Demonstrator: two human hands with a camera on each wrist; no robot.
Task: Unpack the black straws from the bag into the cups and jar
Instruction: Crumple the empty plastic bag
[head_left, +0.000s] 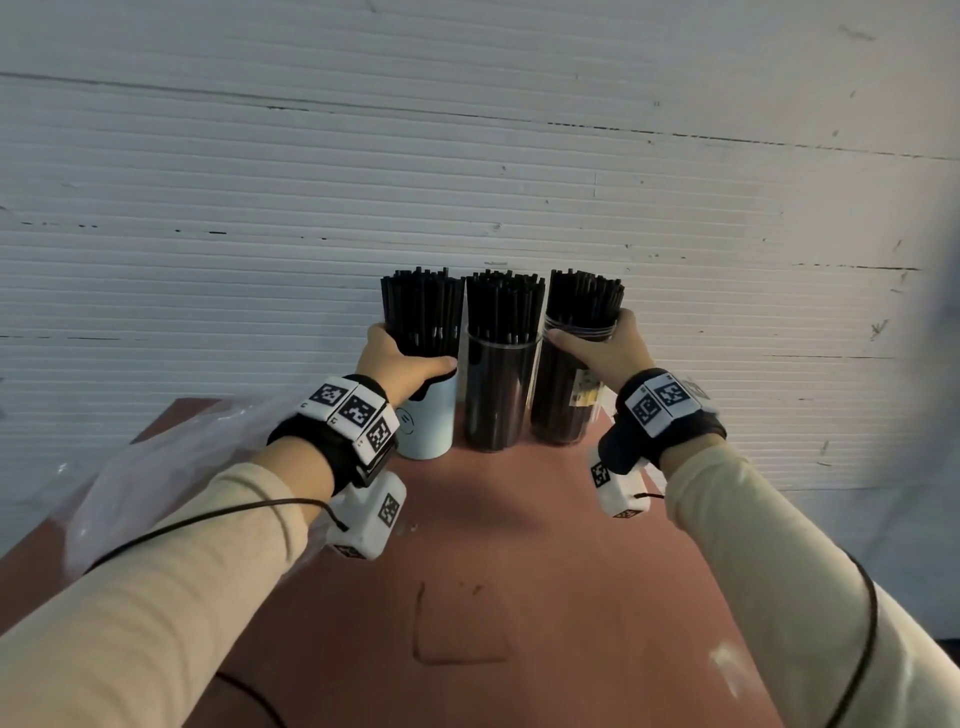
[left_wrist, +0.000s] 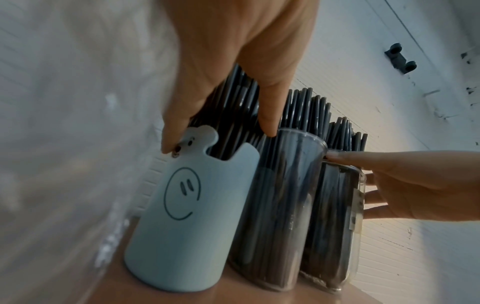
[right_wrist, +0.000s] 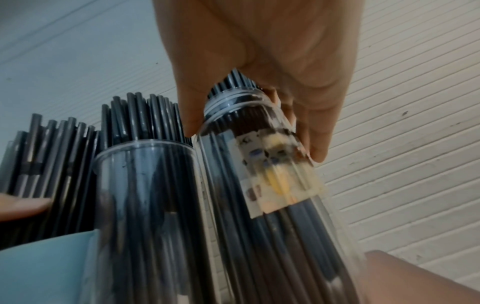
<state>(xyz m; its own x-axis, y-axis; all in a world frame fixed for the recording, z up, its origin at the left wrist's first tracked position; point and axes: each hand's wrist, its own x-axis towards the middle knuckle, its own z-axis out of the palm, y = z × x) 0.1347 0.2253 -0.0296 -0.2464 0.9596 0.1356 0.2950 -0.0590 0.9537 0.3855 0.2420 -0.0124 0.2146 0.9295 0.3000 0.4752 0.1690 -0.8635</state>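
Note:
Three containers packed with black straws (head_left: 503, 304) stand in a row at the table's far edge. My left hand (head_left: 400, 361) grips the top of the pale blue smiley cup (head_left: 430, 423) (left_wrist: 182, 222), thumb and fingers around its straws. A clear plastic cup (head_left: 496, 387) (left_wrist: 275, 209) (right_wrist: 145, 216) stands in the middle, touching both neighbours. My right hand (head_left: 605, 348) (right_wrist: 259, 82) grips the neck of the clear labelled jar (head_left: 563, 395) (right_wrist: 259, 174) on the right, thumb on its near side. The empty clear plastic bag (head_left: 171, 467) lies on the left under my forearm.
The reddish-brown table (head_left: 493, 597) stretches toward me with a dark scuff mark (head_left: 447, 629) near its middle. A white ribbed wall (head_left: 467, 182) stands close behind the containers. A small black bracket (left_wrist: 401, 58) is fixed on that wall.

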